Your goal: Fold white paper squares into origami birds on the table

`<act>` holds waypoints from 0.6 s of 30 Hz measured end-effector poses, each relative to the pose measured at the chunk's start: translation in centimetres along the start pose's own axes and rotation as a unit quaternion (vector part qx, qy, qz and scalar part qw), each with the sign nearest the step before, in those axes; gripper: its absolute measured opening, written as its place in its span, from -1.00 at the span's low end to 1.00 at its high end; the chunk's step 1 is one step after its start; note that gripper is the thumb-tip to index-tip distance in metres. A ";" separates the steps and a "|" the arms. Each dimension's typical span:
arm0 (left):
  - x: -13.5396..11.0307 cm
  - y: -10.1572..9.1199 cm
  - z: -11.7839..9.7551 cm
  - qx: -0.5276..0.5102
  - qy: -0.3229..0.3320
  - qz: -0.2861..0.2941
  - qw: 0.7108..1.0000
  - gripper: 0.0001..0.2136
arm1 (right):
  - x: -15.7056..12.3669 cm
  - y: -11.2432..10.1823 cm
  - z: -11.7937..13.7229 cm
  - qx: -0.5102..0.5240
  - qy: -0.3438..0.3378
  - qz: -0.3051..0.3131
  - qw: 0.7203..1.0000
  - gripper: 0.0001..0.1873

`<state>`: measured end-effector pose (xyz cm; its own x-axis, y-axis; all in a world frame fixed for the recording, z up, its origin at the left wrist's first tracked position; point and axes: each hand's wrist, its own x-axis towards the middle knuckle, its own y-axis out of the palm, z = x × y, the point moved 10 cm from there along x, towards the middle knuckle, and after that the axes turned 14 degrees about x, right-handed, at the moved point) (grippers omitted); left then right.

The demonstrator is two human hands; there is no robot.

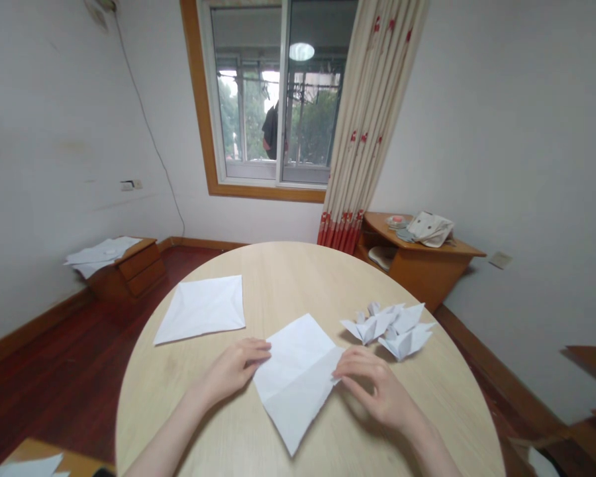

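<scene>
Left hand [231,371] and right hand [377,387] at a folded white paper sheet [295,387]
Left lies open against its left edge; right's curled fingers meet its right corner, grip unclear. Folded paper birds [387,329] lie beyond the right, a creased white square [201,309] beyond the left, on a round wooden table [298,265].

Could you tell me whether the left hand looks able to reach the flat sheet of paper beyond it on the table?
Probably yes: the left hand rests just short of the sheet, with only bare tabletop between them and nothing standing in the way.
</scene>
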<state>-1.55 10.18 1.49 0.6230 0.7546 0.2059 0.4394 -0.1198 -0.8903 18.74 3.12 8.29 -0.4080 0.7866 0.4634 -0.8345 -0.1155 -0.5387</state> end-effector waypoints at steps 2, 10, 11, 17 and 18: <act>0.0 0.8 0.0 -0.032 -0.002 0.022 0.999 -0.61 | -0.1 -0.2 -0.6 0.016 0.016 -0.003 1.000 -0.78; -0.1 2.6 -0.3 -0.102 0.003 0.061 0.993 -0.49 | -1.2 1.8 -4.0 0.042 0.120 0.037 0.991 -0.66; -0.1 2.7 -0.4 -0.108 -0.003 0.070 0.992 -0.51 | -1.3 2.2 -4.3 0.037 0.133 0.040 0.990 -0.66; -0.3 3.1 -1.7 -0.109 -0.007 0.139 0.984 -0.53 | -1.5 4.8 -4.6 0.059 0.175 0.112 0.976 -0.63; -0.4 3.2 -1.9 -0.103 0.006 0.150 0.983 -0.41 | -1.6 5.0 -4.8 0.061 0.187 0.123 0.973 -0.61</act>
<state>0.90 8.28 -0.65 0.7521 0.6573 -0.0475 0.3552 -0.4650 -0.8109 16.99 4.22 1.49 -0.4563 0.8893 0.0309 -0.7761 -0.3807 -0.5027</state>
